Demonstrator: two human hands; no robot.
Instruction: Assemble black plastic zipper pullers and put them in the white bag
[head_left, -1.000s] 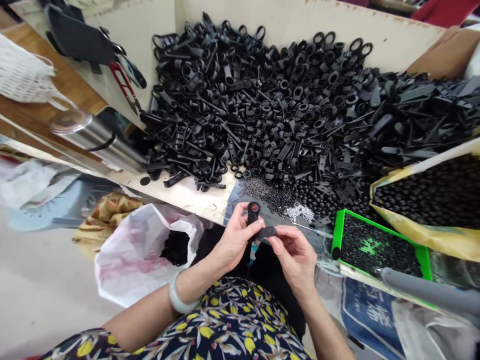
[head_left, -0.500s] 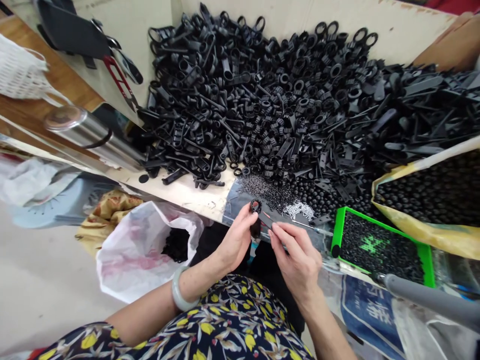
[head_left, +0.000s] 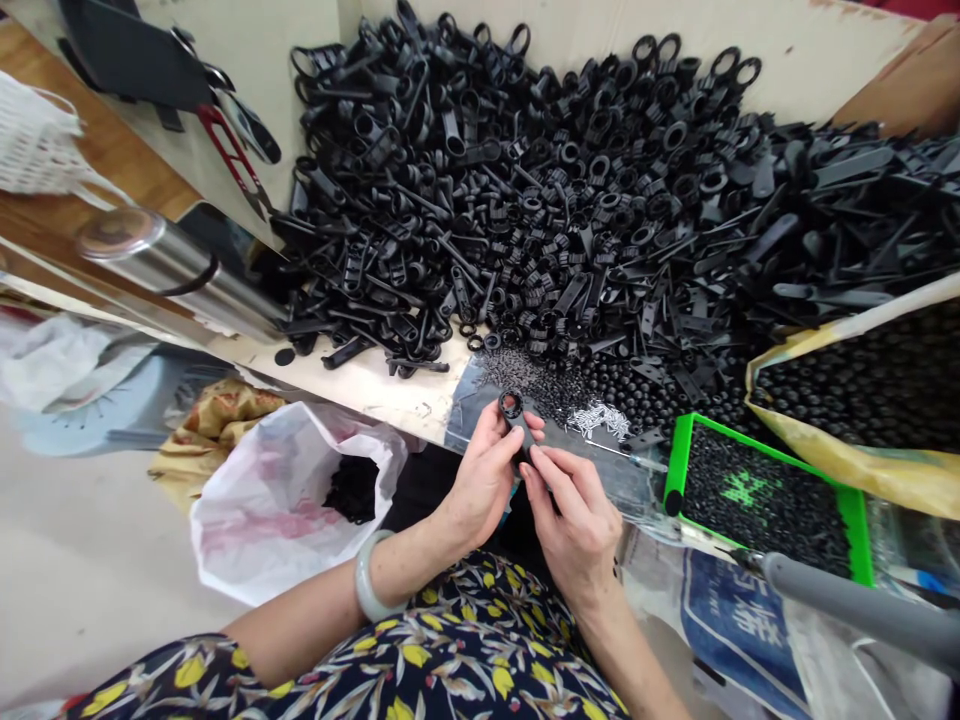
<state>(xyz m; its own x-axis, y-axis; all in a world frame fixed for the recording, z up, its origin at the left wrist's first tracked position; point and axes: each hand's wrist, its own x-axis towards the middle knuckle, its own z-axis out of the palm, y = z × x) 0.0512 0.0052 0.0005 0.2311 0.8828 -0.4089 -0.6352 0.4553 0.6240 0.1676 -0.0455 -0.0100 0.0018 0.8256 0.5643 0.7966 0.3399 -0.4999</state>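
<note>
Between my two hands is a black plastic part with a toothed ring (head_left: 511,404) at its far end and a flat arm running back toward me. My left hand (head_left: 482,480) is closed around it just below the ring, thumb on top. The fingertips of my right hand (head_left: 574,510) pinch the near end of the same part. Past my hands, silver pins (head_left: 600,421) lie in a small heap on the grey mat, with a thin screwdriver (head_left: 626,456) beside them. A large pile of black plastic parts (head_left: 525,200) covers the bench beyond.
A green tray (head_left: 679,465) of tiny black pieces sits at right, near a yellow-edged bag (head_left: 847,430) of black balls. A grey tool handle (head_left: 847,600) juts in at lower right. At left stand a steel flask (head_left: 187,275) and a white sack (head_left: 255,510) holding black parts.
The black part has turned so its arm points more toward me. My left fingers have wrapped further around it, and my right hand has moved left and slightly down.
</note>
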